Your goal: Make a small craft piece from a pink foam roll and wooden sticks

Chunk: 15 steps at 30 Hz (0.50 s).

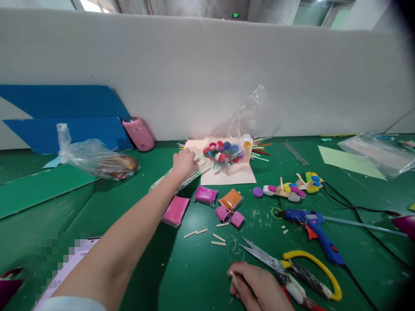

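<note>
My left hand (184, 163) reaches out to the back of the table, fingers curled over a clear bag of wooden sticks (203, 164); its fingertips are partly hidden. Close to the front edge, my right hand (256, 285) pinches a short wooden stick (234, 275) between thumb and fingers. Scissors (264, 255) with yellow and red handles lie open beside the right hand. Several cut stick pieces (218, 237) are scattered in front of it. Packets of pink clay (177, 210), magenta clay (206, 195) and orange clay (231, 199) lie between the hands, near pink bottle caps (237, 219).
Right of centre lie a blue glue gun (311, 218) with its cord and a cap-and-stick model (288, 190). A bag of colourful bottle caps (223, 151) sits on pale paper (227, 176). Further left are a tied plastic bag (97, 157), a pink bottle (139, 134) and a phone (69, 265).
</note>
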Tool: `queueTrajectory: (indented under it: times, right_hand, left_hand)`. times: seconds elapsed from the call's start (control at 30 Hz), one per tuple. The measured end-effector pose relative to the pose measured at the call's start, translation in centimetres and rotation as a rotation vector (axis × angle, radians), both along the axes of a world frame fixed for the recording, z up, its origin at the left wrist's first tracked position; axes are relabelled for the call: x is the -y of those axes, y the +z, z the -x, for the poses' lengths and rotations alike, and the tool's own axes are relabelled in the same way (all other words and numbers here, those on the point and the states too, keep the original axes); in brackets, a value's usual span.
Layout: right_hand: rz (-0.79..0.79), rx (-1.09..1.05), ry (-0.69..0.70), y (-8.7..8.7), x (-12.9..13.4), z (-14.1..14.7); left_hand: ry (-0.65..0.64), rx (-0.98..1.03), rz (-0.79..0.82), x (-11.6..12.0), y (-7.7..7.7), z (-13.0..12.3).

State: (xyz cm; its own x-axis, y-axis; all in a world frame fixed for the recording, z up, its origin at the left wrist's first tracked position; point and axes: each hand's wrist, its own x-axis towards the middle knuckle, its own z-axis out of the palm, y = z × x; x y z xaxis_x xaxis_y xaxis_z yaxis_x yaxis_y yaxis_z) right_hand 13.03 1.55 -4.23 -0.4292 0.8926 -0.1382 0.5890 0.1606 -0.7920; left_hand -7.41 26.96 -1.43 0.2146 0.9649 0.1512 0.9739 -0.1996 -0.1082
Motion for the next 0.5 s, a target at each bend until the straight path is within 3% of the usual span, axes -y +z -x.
queueTrajectory:
  times: [0.23,0.5]
  right_hand:
    - [-0.029,-0.014,0.008,-0.2,0.1,-0.4]
    - [-0.012,-0.021,0.008,0.2,0.2,-0.1]
  left_hand:
    - [-0.113,-0.03,-0.041,2.3,-0.3,-1.1]
    - [-0.034,-0.051,-0.064,1.8,-0.6,-1.4]
